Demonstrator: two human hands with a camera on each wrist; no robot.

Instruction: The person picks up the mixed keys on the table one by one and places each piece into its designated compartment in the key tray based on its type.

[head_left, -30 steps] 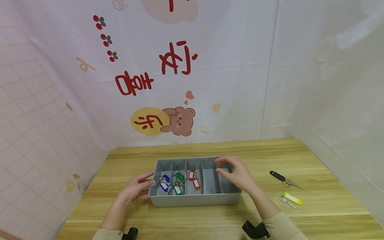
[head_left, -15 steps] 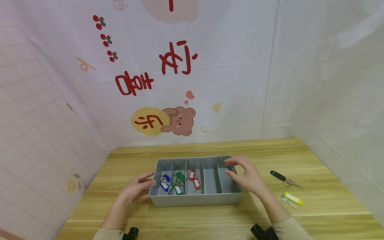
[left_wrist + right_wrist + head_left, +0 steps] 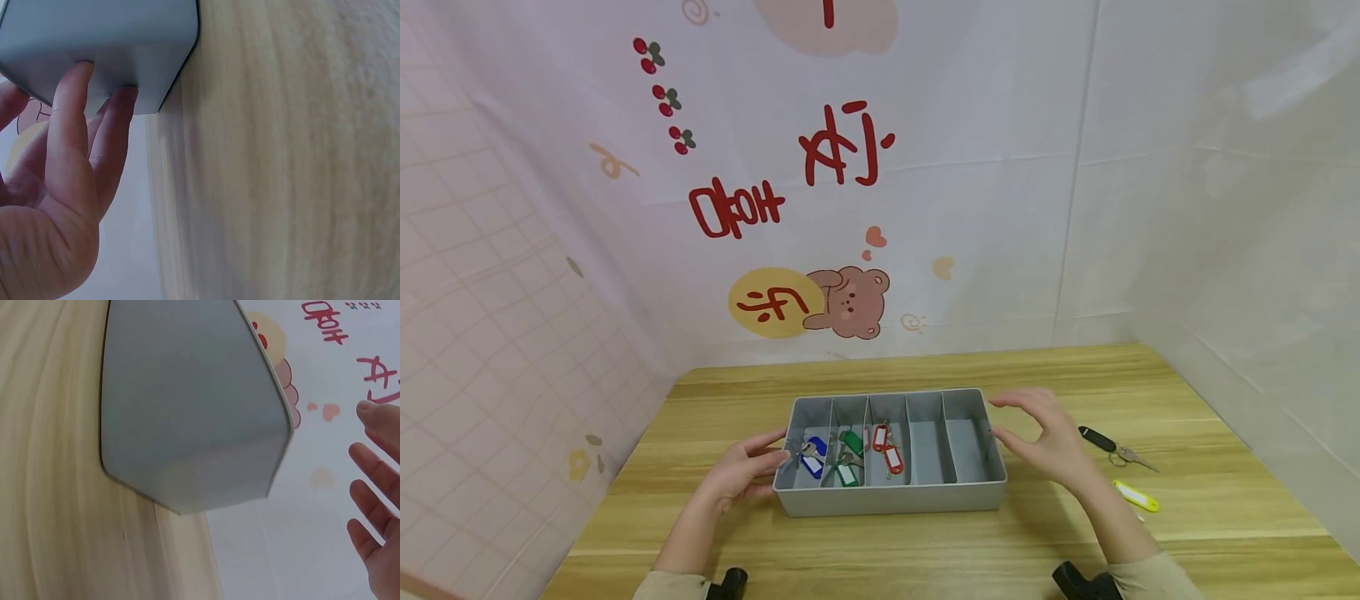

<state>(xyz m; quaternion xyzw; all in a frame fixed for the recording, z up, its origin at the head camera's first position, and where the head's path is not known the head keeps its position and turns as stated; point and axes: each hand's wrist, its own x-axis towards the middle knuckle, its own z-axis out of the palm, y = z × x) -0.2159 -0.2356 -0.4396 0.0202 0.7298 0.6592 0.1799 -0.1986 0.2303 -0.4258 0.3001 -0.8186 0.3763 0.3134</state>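
A long grey divided tray [image 3: 891, 500] lies across the table with several compartments in a row. My left hand [image 3: 741, 473] holds its left end; in the left wrist view the fingertips [image 3: 75, 81] press on the outer end wall and the thumb is at the rim. Blue key tags [image 3: 812, 467], green key tags [image 3: 850, 442] and red key tags [image 3: 892, 460] with keys lie in the three left compartments. The two right compartments hold nothing visible. Beyond the tray's right end, my right hand [image 3: 1048, 442] hovers apart from it, thumb and fingers spread, holding nothing.
On the table's right side lie a black key tag [image 3: 1097, 438] with keys [image 3: 1133, 458] and a yellow key tag [image 3: 1137, 497], whose key is mostly hidden by my right forearm. A printed white cloth [image 3: 985, 208] hangs behind the table [image 3: 880, 558].
My right hand has moved right, from above the right compartments to outside the tray's end. Its forearm now covers most of the yellow tag's key. The left hand has stayed in place.
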